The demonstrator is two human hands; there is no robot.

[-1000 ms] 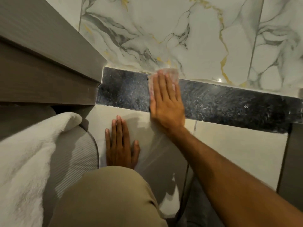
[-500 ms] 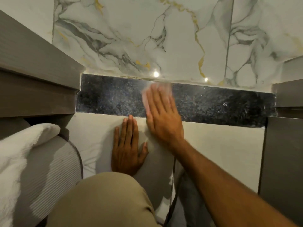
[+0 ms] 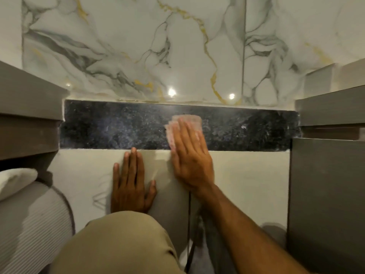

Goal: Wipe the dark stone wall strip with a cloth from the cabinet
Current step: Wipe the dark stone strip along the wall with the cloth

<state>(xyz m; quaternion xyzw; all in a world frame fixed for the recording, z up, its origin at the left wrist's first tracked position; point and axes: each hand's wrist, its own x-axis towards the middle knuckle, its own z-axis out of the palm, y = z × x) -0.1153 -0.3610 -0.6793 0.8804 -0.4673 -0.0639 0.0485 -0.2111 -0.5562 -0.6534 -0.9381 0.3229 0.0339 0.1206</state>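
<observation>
Right hand (image 3: 189, 155) presses a thin pale pinkish cloth (image 3: 185, 123) flat against the dark speckled stone wall strip (image 3: 110, 125), fingers spread and extended, palm down. Not a pinch grip: the cloth is pinned under the fingers, its edge showing past the fingertips and on the left side. The cloth sits about mid-strip, slightly right of centre, reaching near the strip's top edge.

Left hand (image 3: 130, 182) is empty, laid flat and open on the plain cream tile (image 3: 246, 184) below the strip, fingertips just touching the strip's lower edge. It looks like a brace.

The strip runs between the grey cabinet block on the left (image 3: 29, 119) and the grey cabinet on the right (image 3: 327, 115), under the white marble wall with gold and grey veins (image 3: 138, 46). A folded white towel (image 3: 13, 180) lies near left on a ribbed grey surface.

Step in hand: wiping along the strip. To do it well, keep even flat pressure so the cloth doesn't bunch, use overlapping side-to-side passes covering top and bottom edges, and work fully into both corners by the cabinets. The right stretch shows pale specks and likely needs passes. The strip's far left corner is also worth checking.
</observation>
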